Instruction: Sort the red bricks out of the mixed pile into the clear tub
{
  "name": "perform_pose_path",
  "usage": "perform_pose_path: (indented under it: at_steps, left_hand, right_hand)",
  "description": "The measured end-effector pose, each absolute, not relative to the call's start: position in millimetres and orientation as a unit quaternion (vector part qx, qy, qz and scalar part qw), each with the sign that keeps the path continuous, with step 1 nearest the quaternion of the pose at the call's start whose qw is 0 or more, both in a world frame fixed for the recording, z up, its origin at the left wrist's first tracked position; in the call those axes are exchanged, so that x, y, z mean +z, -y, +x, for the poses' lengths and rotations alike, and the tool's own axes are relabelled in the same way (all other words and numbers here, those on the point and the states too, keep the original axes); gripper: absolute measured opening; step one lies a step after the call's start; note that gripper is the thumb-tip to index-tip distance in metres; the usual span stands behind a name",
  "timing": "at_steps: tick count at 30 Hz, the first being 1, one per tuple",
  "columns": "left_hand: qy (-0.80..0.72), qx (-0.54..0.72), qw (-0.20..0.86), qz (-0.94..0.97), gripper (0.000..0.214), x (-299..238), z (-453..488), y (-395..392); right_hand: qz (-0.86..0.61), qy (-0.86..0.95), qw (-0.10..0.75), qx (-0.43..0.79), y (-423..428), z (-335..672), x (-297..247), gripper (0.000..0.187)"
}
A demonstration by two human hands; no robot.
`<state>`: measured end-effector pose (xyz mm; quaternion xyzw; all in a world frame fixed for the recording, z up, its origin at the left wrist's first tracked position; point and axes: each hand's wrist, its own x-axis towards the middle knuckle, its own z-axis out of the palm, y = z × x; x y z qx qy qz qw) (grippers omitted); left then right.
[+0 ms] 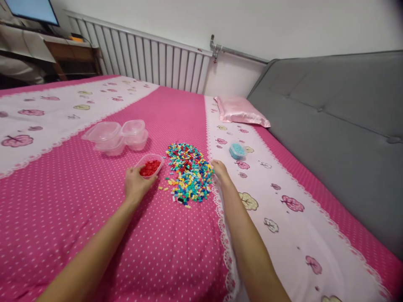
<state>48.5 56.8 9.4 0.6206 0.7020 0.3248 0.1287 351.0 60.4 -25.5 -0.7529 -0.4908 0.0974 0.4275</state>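
Note:
A clear plastic container with red building bricks in it stands on the bedspread. My left hand grips its near side, thumb along the front edge and fingers at the left. To its right lies a loose pile of small multicoloured building bricks, blue, yellow, green, white and red. At the pile's right edge is my right hand, its fingers curled together; whatever they may hold is too small to make out. A lidded clear container with light blue bricks sits beyond that hand.
Several stacked clear containers stand at the back left of the pink bedspread. A pink pillow lies against the grey headboard. Behind the bed are a white radiator and a desk with a monitor.

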Motion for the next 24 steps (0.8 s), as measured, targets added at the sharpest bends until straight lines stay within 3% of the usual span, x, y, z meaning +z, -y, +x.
perform_pose_path:
  at_steps: [4, 6, 9, 13, 18, 24]
  left_hand:
    - [-0.709, 0.311, 0.082, 0.627, 0.100, 34, 53, -57]
    - [-0.667, 0.323, 0.042, 0.670, 0.106, 51, 70, -50]
    - [-0.551, 0.295, 0.078, 0.777, 0.079, 71, 117, -44]
    - [-0.466, 0.107, 0.148, 0.866, 0.047, 54, 176, -45]
    - [-0.469, 0.075, 0.089, 0.875, 0.062, 2, 190, -35]
    - [-0.407, -0.030, 0.093, 0.908, 0.066, 6, 176, -29]
  right_hand:
    - [-0.754, 0.478, 0.423, 0.152, -69, 354, -38, 0.039]
    - [-0.752, 0.478, 0.420, 0.171, -65, 358, -43, 0.038]
    - [-0.720, 0.523, 0.410, 0.199, -57, 367, -40, 0.039]
    - [-0.700, 0.597, 0.324, 0.218, -52, 376, -27, 0.041]
    - [-0.714, 0.627, 0.254, 0.182, -51, 375, -17, 0.052]
    - [-0.697, 0.663, 0.190, 0.197, -45, 371, 1, 0.041]
